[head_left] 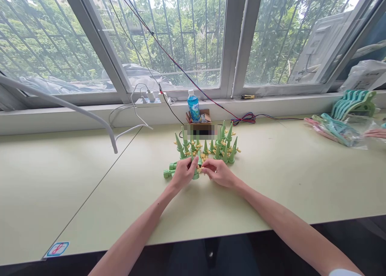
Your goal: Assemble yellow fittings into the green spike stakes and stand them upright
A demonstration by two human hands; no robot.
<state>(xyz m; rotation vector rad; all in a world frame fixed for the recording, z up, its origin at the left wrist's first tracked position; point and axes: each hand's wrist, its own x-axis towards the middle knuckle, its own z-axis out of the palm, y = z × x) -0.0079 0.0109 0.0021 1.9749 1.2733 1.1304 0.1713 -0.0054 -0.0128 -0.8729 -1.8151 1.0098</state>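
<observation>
My left hand (182, 174) is closed around a green plant watering spike (196, 175), partly hidden by the fingers. The fingertips of my right hand (220, 172) pinch a small yellow valve (199, 170) at the side of that spike. Whether the valve is fully seated in it, I cannot tell. Just beyond my hands, several green watering spikes (231, 157) stand point up, many with yellow valves sticking out. More green pieces (167, 173) lie on their sides by my left hand.
Behind the spikes is a small cardboard box (206, 116) with a blue bottle (193, 106). Coiled wires (245, 118) lie near the sill. Green hangers (352, 103) and bagged items (337, 131) are at the far right. A white tube (75, 103) crosses the left side above the table (135, 219).
</observation>
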